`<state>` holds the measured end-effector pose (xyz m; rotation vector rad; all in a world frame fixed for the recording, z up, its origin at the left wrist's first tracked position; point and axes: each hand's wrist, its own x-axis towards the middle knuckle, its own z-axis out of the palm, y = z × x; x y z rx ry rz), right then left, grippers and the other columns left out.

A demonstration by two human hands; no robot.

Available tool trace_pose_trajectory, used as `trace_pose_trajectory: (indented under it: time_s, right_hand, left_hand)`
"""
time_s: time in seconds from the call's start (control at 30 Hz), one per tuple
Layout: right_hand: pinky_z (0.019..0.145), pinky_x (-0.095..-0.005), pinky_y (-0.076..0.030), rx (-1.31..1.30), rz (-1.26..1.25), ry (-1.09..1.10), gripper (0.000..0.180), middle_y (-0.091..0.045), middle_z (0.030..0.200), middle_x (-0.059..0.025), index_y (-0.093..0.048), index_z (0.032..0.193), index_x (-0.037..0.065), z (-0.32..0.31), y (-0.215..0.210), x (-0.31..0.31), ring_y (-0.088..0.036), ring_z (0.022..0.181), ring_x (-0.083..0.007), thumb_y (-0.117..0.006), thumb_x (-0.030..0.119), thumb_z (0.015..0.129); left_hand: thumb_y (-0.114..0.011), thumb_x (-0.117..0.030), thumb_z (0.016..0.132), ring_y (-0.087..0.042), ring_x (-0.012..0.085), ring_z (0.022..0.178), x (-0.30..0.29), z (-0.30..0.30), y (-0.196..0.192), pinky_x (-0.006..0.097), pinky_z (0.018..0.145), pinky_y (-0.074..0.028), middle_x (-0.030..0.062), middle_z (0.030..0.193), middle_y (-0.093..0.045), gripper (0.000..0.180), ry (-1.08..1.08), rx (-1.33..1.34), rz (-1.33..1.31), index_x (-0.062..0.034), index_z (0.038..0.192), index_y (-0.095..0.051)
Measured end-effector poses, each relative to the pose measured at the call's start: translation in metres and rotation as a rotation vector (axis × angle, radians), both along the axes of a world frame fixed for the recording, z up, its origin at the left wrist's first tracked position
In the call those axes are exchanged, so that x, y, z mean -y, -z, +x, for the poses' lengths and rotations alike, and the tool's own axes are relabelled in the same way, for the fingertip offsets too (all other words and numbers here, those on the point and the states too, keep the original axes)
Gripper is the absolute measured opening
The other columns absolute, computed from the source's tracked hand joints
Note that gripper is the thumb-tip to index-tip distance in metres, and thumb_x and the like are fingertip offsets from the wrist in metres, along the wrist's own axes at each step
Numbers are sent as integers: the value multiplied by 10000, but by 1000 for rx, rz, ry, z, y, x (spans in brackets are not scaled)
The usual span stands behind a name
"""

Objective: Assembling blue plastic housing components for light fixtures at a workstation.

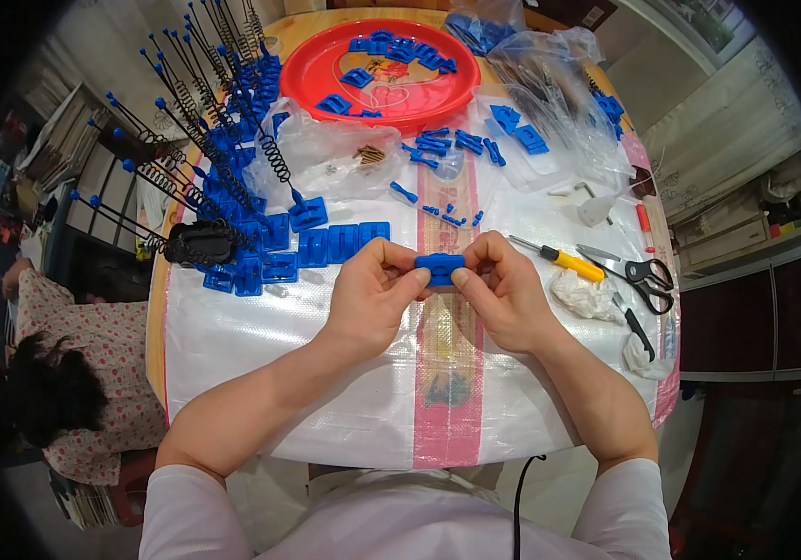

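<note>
The table (232, 392) is draped in a white woven sheet (326, 411) with a pink stripe down the middle, and its near half, between the person's forearms and the front edge, lies bare, the one open stretch for moving. Beyond the hands the room closes in: a big red tray (326, 70) of loose blue pieces sits at the far edge, with crumpled clear plastic bags (550, 103) spread beside and in front of it. To the left, a bristling pile of blue bases with black springs and rods (204, 149) crowds that edge, and a row of flat blue plates (326, 245) runs almost up to the left hand (368, 294). To the right lie black-handled scissors (638, 275), a yellow-handled screwdriver (568, 263) and a wad of white tissue (582, 297), all near the right hand (503, 289). Both hands meet over the stripe, thumbs and forefingers pinching a small blue plastic part (439, 268) from either end, just above the sheet.
</note>
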<state>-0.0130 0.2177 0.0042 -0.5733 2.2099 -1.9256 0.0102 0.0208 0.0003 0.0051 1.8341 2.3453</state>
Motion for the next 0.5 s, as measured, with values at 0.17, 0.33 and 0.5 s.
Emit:
trace_pose_trajectory:
  time_s: [0.17, 0.33, 0.5]
  right_hand:
    - [523, -210, -389, -5, -8, -4, 100, -538, 779, 2, -511, 939, 7, 0, 1, 1, -479, 620, -15, -602, 46, 925]
    - [522, -210, -389, -8, -13, -9, 99, -537, 778, 2, -510, 938, 6, 0, -1, 0, -481, 617, -17, -602, 40, 923]
    - [517, -209, -396, 5, -13, 15, 101, -549, 770, -3, -513, 934, 6, -1, -1, 1, -492, 610, -17, -607, 39, 917]
  left_hand:
    - [-621, 21, 908, -627, 120, 811, -3, 1, -1, 261, 747, -541, 100, 935, -633, 145, -45, -19, 30, 47, 1029, -548]
    - [-620, 21, 908, -622, 118, 798, -3, 0, 3, 255, 730, -533, 95, 926, -630, 145, -41, -13, 25, 45, 1031, -547]
    - [-625, 27, 903, -620, 115, 788, -3, -1, 2, 249, 718, -528, 104, 933, -630, 154, -25, 7, 37, 38, 1033, -542]
